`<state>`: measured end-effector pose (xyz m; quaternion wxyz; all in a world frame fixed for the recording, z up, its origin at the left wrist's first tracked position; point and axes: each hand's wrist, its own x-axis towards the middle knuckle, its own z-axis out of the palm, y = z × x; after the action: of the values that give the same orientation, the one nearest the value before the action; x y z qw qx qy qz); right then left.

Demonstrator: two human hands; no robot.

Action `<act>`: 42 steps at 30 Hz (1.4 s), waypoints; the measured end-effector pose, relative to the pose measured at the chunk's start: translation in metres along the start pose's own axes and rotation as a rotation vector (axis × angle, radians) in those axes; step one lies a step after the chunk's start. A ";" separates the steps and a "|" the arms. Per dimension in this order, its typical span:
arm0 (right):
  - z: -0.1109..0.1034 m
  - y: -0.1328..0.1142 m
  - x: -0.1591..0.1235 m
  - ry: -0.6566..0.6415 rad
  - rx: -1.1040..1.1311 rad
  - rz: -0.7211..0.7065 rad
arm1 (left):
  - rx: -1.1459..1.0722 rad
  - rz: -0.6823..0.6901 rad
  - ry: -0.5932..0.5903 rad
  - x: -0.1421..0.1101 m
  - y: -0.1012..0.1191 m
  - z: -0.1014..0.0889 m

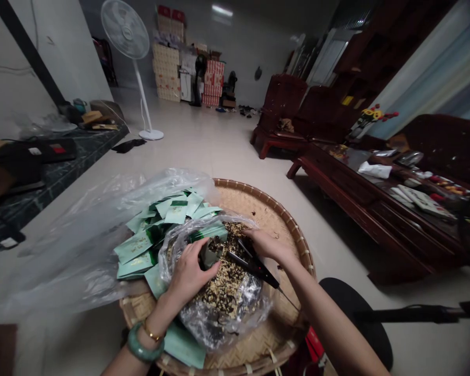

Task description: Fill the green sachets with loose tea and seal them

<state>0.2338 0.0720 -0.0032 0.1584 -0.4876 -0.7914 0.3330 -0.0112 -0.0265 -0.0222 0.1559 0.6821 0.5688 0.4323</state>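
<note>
A small green packet [210, 256] stands with its mouth apart, dark bits at its top, and the thumb and fingers of my left hand [190, 269] are closed round it. My right hand [264, 244] reaches to the far right edge of a loose dry mix [225, 287] of pale and dark pieces; its fingertips are hidden. The mix lies in a clear plastic bag [254, 308]. Across it rests a black two-armed tool [256, 267] whose exact kind I cannot make out. Several flat green packets [176, 209] are heaped behind and left of my left hand.
A round woven bamboo tray [303, 245] carries everything. Clear plastic sheeting [86, 261] spreads over its left side. A dark wooden table [356, 203] stands right, a white fan [151, 134] at back left. A black round base [354, 318] is near my right arm.
</note>
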 end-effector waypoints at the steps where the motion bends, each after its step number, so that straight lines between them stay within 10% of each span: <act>1: 0.001 0.002 0.003 -0.031 -0.007 -0.017 | 0.004 -0.007 -0.008 0.000 0.000 0.000; 12: 0.002 -0.013 0.025 -0.278 -0.229 -0.225 | -0.006 -0.003 -0.015 0.002 0.000 0.000; 27: -0.008 -0.032 0.003 -0.020 -0.123 -0.053 | 0.000 -0.019 -0.069 0.003 0.003 -0.002; 33: -0.023 -0.081 -0.020 0.028 0.200 -0.129 | 0.016 0.004 -0.072 0.003 0.005 -0.001; 42: -0.007 -0.126 -0.026 0.065 0.086 -0.256 | 0.010 0.018 -0.074 0.002 0.007 -0.002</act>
<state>0.1661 0.0134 0.0895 0.2460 -0.3858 -0.8266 0.3276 -0.0077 -0.0276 -0.0153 0.1695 0.7035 0.5585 0.4055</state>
